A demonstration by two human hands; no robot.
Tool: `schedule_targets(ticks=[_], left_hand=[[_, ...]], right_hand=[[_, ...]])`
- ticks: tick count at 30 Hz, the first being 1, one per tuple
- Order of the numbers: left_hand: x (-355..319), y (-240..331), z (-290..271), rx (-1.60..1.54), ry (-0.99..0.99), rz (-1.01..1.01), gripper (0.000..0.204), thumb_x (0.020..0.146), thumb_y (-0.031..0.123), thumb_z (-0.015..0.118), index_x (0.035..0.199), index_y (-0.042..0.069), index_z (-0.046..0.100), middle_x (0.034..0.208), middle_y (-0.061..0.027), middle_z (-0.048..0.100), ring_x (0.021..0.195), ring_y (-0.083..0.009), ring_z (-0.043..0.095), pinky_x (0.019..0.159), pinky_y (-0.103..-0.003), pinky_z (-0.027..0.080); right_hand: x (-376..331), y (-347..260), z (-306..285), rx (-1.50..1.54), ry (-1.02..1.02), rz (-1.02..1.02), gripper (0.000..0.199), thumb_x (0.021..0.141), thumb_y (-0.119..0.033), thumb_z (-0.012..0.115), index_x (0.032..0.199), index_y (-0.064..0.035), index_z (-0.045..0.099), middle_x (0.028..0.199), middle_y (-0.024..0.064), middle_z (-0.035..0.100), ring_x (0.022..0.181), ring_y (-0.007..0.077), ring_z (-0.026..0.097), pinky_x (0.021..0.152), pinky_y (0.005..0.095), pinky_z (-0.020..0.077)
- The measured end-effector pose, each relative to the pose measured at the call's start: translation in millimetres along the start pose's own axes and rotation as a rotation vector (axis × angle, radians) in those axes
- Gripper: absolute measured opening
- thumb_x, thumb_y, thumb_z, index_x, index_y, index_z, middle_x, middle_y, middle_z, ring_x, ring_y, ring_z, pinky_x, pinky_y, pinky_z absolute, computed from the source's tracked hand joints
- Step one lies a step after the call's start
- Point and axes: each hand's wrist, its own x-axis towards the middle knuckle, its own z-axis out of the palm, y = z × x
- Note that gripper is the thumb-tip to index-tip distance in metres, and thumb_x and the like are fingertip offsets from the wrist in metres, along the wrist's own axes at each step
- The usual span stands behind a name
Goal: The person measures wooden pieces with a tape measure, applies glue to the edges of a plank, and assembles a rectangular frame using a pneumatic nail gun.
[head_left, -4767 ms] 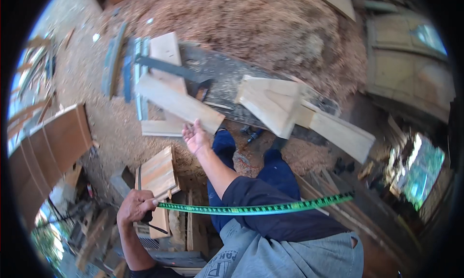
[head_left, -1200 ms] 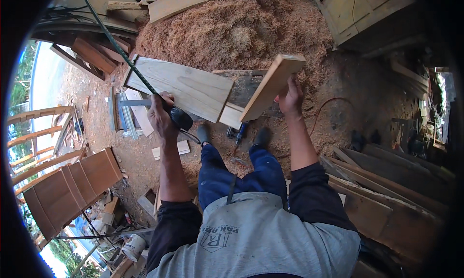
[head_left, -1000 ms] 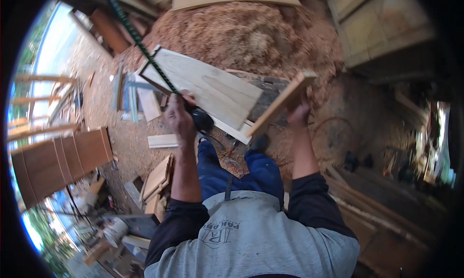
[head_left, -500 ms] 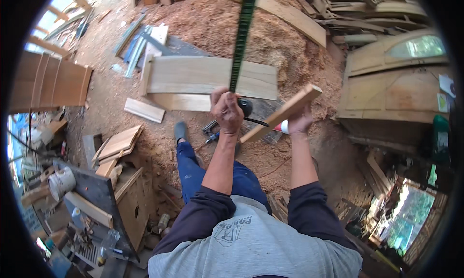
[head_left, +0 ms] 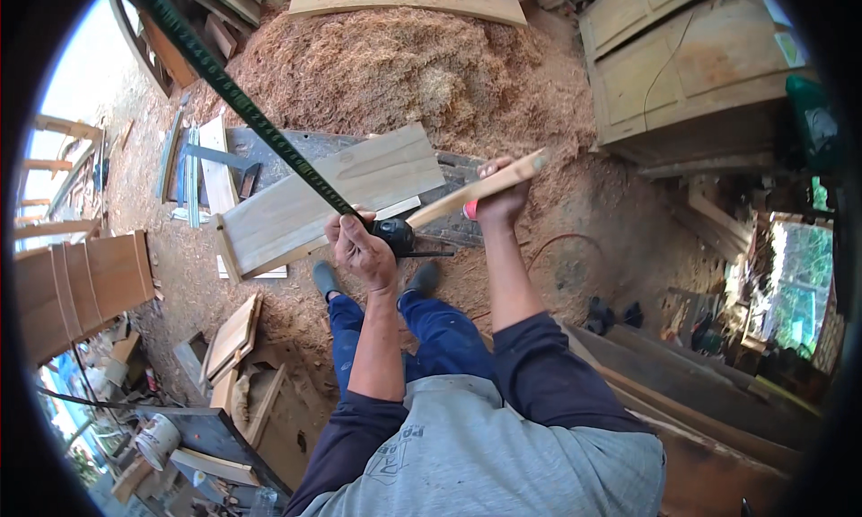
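My left hand [head_left: 361, 247] grips a black tape measure case [head_left: 395, 235]. Its green tape [head_left: 242, 104] runs stiffly up and to the left, past the picture's rim. My right hand [head_left: 501, 201] holds a narrow wooden board [head_left: 476, 190] by its upper end, tilted on edge, with something small and red under the fingers. The board's lower end reaches the tape case. Just beyond both hands a wide pale plank [head_left: 314, 198] lies on a dark workbench [head_left: 269, 144]. My blue trouser legs and dark shoes show below the hands.
A big sawdust heap [head_left: 404, 68] lies behind the bench. Wooden cabinets [head_left: 691, 68] stand at the upper right and curved wooden panels [head_left: 81, 283] at the left. Offcuts [head_left: 233, 337] and a white bucket [head_left: 158, 440] litter the ground at lower left; long planks [head_left: 682, 382] lie to the right.
The view has swung round. The tape pointed straight up half a second ago and now leans up-left. Both hands keep their hold; the board stays by the tape case.
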Motion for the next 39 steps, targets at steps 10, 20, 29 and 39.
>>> schedule_targets(ticks=[10,20,29,39], left_hand=[[-2,-11,-12,-0.089,-0.078,-0.118,0.041,0.109,0.037,0.041,0.1,0.003,0.064,0.087,-0.0009,0.055,0.08,-0.0096,0.052,0.076,-0.026,0.042],[-6,6,-23,-0.107,-0.163,-0.316,0.046,0.109,0.044,0.039,0.092,0.005,0.057,0.1,-0.0039,0.056,0.086,-0.013,0.055,0.085,-0.03,0.047],[0,0,-41,0.017,-0.237,-0.141,0.047,0.111,0.038,0.037,0.08,0.005,0.052,0.106,-0.0108,0.057,0.107,-0.0217,0.052,0.104,-0.04,0.036],[-2,-3,-42,0.029,-0.238,-0.17,0.048,0.111,0.037,0.038,0.079,0.005,0.053,0.109,-0.0099,0.057,0.106,-0.0206,0.052,0.104,-0.04,0.035]], right_hand=[[47,91,-10,-0.105,-0.59,0.335,0.067,0.1,-0.07,0.034,0.092,-0.0071,0.055,0.073,0.0052,0.057,0.063,0.0148,0.053,0.062,0.0281,0.0448],[66,116,4,-0.404,-0.662,0.504,0.071,0.097,-0.07,0.045,0.102,-0.0039,0.068,0.086,0.0046,0.067,0.076,0.011,0.062,0.068,0.0289,0.052],[45,121,-13,-0.528,-0.755,0.381,0.072,0.101,-0.067,0.04,0.084,-0.0024,0.069,0.077,0.0051,0.065,0.074,0.013,0.055,0.07,0.0358,0.0479],[50,111,-4,-0.465,-0.782,0.485,0.072,0.099,-0.069,0.043,0.082,-0.0027,0.066,0.072,0.0032,0.06,0.071,0.0121,0.053,0.067,0.0331,0.0461]])
